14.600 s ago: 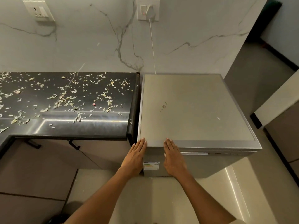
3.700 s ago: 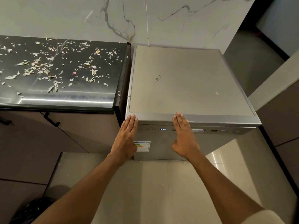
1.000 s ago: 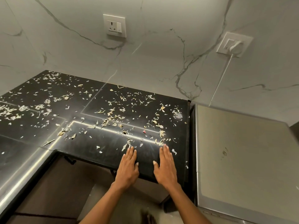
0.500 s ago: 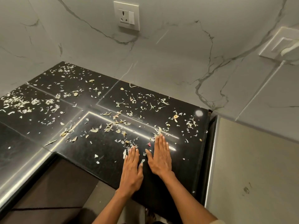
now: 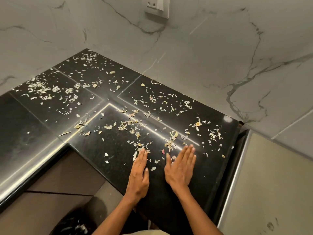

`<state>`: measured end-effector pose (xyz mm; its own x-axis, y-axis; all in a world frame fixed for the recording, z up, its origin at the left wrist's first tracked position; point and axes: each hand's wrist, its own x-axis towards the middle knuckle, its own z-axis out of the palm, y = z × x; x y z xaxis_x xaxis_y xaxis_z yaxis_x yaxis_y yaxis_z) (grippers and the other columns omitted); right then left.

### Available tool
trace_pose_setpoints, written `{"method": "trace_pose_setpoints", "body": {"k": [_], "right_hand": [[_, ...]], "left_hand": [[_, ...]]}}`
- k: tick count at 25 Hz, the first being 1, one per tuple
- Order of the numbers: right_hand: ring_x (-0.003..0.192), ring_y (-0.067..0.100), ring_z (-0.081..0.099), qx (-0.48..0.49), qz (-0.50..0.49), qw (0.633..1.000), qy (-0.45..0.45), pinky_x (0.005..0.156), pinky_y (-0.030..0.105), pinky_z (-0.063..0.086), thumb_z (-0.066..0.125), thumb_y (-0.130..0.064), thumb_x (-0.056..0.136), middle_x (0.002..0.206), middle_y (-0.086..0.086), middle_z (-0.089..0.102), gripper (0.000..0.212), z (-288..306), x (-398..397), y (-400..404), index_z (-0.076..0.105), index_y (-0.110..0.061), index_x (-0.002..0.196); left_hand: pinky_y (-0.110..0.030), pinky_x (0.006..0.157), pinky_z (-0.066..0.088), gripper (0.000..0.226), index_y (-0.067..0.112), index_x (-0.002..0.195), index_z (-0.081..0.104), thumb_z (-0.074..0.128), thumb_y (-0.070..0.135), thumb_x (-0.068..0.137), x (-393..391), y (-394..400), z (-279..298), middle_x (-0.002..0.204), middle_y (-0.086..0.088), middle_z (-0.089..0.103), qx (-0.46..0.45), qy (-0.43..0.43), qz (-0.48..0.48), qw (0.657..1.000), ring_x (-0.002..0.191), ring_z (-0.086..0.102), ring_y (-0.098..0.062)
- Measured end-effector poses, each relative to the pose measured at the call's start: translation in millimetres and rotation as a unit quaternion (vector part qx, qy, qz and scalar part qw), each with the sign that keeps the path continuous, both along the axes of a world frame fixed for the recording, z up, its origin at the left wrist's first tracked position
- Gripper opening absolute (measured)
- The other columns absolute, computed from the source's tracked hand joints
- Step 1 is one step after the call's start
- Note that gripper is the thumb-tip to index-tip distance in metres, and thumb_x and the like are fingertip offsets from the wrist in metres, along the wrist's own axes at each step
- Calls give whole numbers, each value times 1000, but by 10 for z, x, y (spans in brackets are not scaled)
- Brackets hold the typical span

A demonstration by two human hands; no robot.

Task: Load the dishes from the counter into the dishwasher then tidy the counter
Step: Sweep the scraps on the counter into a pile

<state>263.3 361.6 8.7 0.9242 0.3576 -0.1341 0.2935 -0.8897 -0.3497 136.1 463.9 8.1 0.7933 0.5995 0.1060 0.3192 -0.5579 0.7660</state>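
- Left hand (image 5: 138,173): fingers straight and pressed together, palm down, flat on the counter (image 5: 203,175) — it holds nothing.
- Right hand (image 5: 180,168): fingers straight and close together, thumb held a little apart, also flat on the counter and empty; it lies just beside the left hand, a narrow dark gap between them.
- Scraps (image 5: 170,143): pale, dry peelings lie loose over the counter — some touch the fingertips of both hands, most are spread beyond them toward the wall (image 5: 220,56).
- Dishwasher (image 5: 271,184): its flat grey top sits to the right of the counter, beside the counter's edge.
- Socket (image 5: 156,5): set in the marbled wall above the far side of the counter.
- No brand, label or writing can be read.
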Motion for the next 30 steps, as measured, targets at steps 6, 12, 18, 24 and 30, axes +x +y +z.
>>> {"method": "trace_pose_setpoints", "body": {"k": [6, 12, 18, 24, 30], "right_hand": [[151, 15, -25, 75, 201, 974, 69, 125, 40, -8, 25, -53, 104, 165, 7, -20, 78, 96, -20, 858, -10, -9, 158], [154, 18, -14, 112, 89, 989, -29, 126, 43, 2, 29, -54, 100, 167, 10, -8, 81, -20, -371, 255, 0, -7, 159], [151, 31, -22, -13, 85, 996, 23, 125, 47, -5, 15, -67, 96, 163, 23, -17, 95, -1, -585, 705, -7, 4, 155], [150, 28, -25, 17, 171, 982, 75, 124, 45, -8, 9, -63, 95, 163, 21, -19, 90, 129, -522, 1838, -12, 1, 155], [155, 18, -8, 131, 391, 909, -65, 126, 39, -3, 30, -42, 105, 168, 7, -6, 69, 106, -938, 1577, 5, -10, 160]], "left_hand": [[-36, 123, 18, 63, 8, 152, 32, 43, 0, 90, -95, 158, 25, 160, 3, 30, -28, -65, 113, 991, 150, 21, -14], [-32, 125, 10, 66, 10, 154, 28, 40, 5, 89, -333, 503, 14, 161, 1, 26, -14, -74, 265, 961, 151, 16, -9], [-26, 123, -2, 67, 12, 156, 18, 32, 33, 93, -491, 740, -67, 163, 1, 14, -60, 39, 246, 966, 151, 3, -6], [-28, 122, -11, 62, 33, 151, -9, 21, 52, 101, -472, 1033, 153, 162, 13, -6, -209, 52, 125, 969, 149, -8, -1], [-6, 111, 19, 66, 27, 156, 12, 35, 45, 98, -703, 1543, 306, 161, 11, 25, -341, -107, 168, 919, 141, 23, 12]]}}
